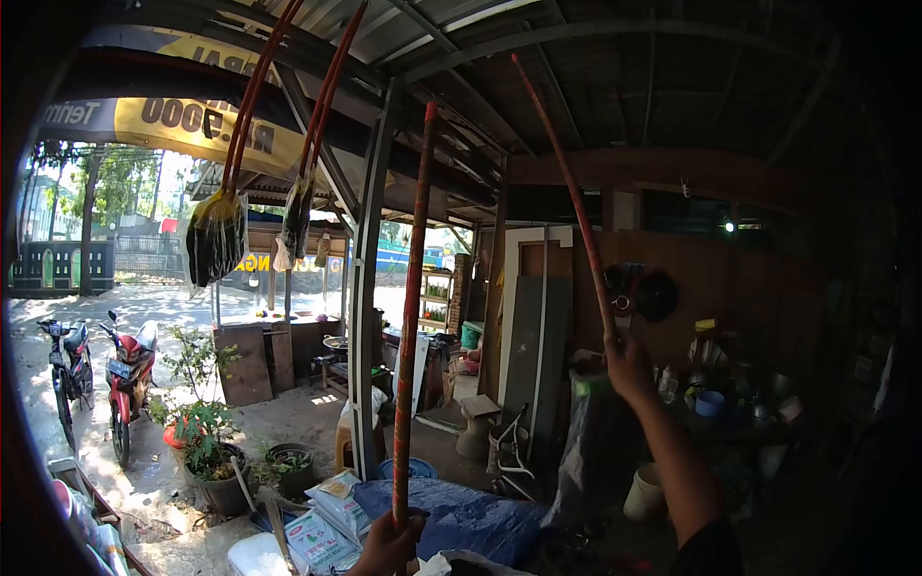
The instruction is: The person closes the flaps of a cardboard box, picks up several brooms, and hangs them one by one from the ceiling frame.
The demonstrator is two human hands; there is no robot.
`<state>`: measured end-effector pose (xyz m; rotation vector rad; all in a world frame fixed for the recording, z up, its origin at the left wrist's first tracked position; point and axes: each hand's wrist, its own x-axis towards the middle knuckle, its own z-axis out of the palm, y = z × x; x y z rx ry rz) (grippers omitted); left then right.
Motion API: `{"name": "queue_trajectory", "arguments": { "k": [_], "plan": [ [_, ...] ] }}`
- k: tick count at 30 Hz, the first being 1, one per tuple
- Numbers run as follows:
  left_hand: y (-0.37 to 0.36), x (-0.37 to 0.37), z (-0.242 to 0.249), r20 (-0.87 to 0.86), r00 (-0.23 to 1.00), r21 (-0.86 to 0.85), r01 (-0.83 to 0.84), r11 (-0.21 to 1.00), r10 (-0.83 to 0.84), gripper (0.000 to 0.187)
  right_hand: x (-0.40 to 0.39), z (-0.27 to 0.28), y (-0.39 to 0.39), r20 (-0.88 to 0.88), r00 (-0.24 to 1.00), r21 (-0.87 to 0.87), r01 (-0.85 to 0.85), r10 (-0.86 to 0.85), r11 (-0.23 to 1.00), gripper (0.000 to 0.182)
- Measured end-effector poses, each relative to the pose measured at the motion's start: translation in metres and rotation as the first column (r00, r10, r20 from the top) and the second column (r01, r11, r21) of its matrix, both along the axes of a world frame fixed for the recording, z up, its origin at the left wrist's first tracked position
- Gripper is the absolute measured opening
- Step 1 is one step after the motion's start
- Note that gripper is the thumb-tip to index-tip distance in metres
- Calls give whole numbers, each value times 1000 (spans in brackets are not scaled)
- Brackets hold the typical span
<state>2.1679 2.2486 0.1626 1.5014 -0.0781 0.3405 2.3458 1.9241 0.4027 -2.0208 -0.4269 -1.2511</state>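
Note:
Upright in the middle of the view stands a long red stick [413, 288], its lower end wrapped by the fingers of my left hand [392, 542]. My right hand [629, 365], raised on the right, is closed round the low end of a second red stick [573, 192], which leans up and to the left. The two sticks are apart. At the upper left hang dark bundles in clear plastic with red handles, one larger [217, 240] and one smaller [297, 216]; neither hand touches them.
A metal post [363, 288] rises left of the middle. Below lie printed sacks [322, 538] and a blue tarp [461, 518]. Potted plants [221, 480] and two motorbikes [130, 374] are at the left. On the right are a white bucket [647, 492] and a blue container [710, 402].

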Motion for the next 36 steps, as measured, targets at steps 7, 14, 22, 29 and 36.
{"name": "queue_trajectory", "arguments": {
  "k": [7,14,22,29,36],
  "plan": [
    [42,13,-4,5,1000,-50,-2,999,3,22,7,133,-12,-99,979,-91,171,-180,981,35],
    [65,42,-18,130,990,-62,71,996,-63,19,6,228,-12,57,938,-169,347,-342,923,39],
    [60,64,-30,297,944,-157,193,968,-140,13,-38,315,32,233,879,-159,456,-416,876,38],
    [59,72,-50,319,938,-133,183,974,-133,17,-50,347,58,286,897,-126,385,-338,914,39],
    [66,64,-48,269,953,-156,188,970,-141,21,-51,348,57,319,896,-86,351,-308,932,39]
  ]
}}
